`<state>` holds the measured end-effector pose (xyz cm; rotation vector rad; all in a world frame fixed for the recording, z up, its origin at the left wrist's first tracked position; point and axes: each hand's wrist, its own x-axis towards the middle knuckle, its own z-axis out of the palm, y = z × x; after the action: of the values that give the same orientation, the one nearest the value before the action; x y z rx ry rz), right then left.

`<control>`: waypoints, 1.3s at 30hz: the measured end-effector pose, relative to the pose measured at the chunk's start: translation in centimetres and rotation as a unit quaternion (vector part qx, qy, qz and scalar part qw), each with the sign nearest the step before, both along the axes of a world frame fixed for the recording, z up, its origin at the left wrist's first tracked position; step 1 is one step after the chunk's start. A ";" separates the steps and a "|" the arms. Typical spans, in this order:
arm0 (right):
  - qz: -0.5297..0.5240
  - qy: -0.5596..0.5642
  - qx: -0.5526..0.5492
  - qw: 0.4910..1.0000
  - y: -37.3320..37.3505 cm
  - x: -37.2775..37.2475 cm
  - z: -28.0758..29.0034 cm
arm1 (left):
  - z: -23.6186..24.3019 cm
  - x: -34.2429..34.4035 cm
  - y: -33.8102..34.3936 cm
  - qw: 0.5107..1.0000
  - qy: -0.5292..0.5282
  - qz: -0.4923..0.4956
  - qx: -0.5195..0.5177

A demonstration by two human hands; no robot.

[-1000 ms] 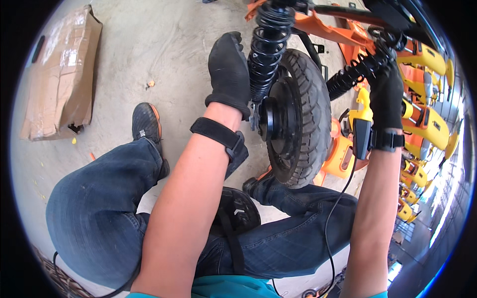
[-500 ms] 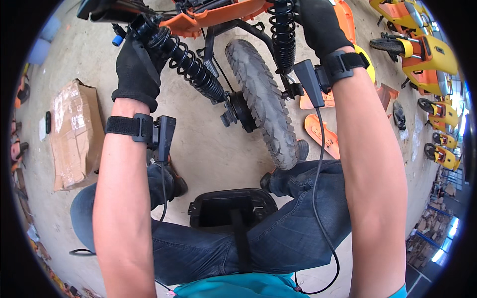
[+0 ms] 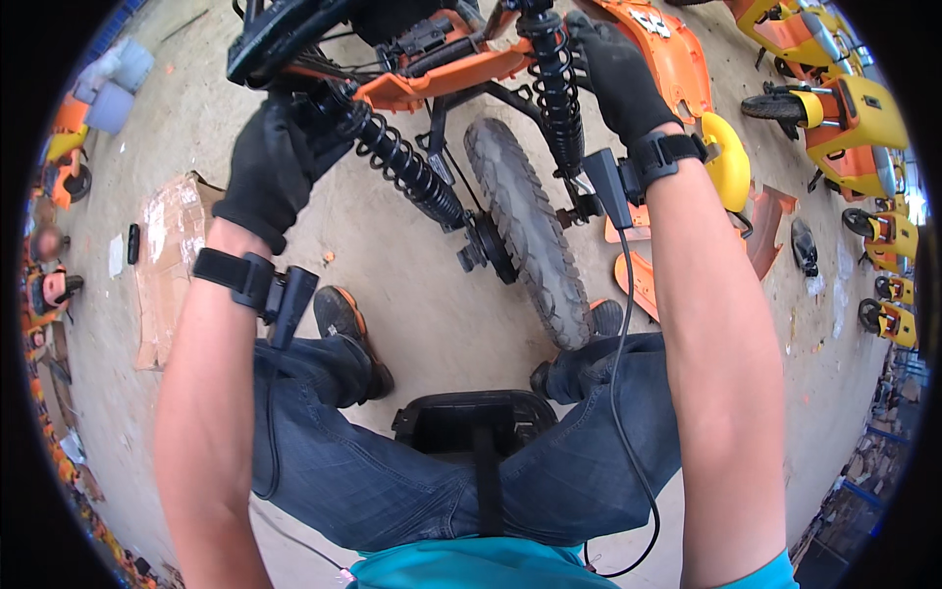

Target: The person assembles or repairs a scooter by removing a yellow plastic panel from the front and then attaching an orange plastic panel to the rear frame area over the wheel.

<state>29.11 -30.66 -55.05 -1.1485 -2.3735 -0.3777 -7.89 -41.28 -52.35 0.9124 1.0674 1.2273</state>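
Left hand (image 3: 273, 162), black glove, upper left of frame: bent against top end of left shock absorber (image 3: 407, 175), fingers partly hidden, can't tell if pinched. Right hand (image 3: 620, 80), black glove, upper centre-right: beside right shock absorber (image 3: 556, 93), fingertips at its upper part, can't tell if pinched or just touching. Both shocks tilted, top centre, flanking knobby wheel (image 3: 530, 236) at centre. Orange panel (image 3: 446, 80) between shock tops. Cardboard box (image 3: 175, 280) on floor (image 3: 422, 324), left. Yellow-orange scooters (image 3: 852, 116) far right.

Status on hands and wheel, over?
Left hand at top of left spring. Right hand beside top of right spring. Wheel between springs' lower ends. Black tub between legs.
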 end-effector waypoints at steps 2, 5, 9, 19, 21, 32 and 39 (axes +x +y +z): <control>0.045 0.013 0.081 0.996 0.3 -0.7 0.9 | -0.7 0.3 0.8 0.997 -0.052 0.042 -0.030; 0.002 0.359 -0.341 0.869 -0.7 -1.3 1.9 | 0.1 1.3 0.0 0.997 -0.060 0.042 -0.028; -0.019 0.432 -0.447 0.783 -0.7 -1.2 3.6 | 0.3 1.5 0.3 0.993 -0.059 0.070 -0.075; 0.035 0.316 -0.236 0.918 0.3 -0.9 1.0 | -1.2 0.2 0.8 0.998 -0.053 -0.004 -0.043; -0.003 0.486 -0.385 0.785 -0.2 -2.1 1.6 | -0.9 0.5 0.5 0.997 -0.051 0.018 -0.058; -0.021 0.420 -0.341 0.841 -0.2 -1.5 2.0 | -0.9 0.6 0.6 0.994 -0.067 0.032 -0.079; -0.001 0.345 -0.248 0.905 0.4 -0.8 1.1 | -1.1 0.6 1.3 0.992 -0.085 0.026 -0.089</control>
<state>28.33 -30.28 -53.94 -1.2261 -1.8532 0.5907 -7.26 -40.01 -53.48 0.6349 1.0498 1.2091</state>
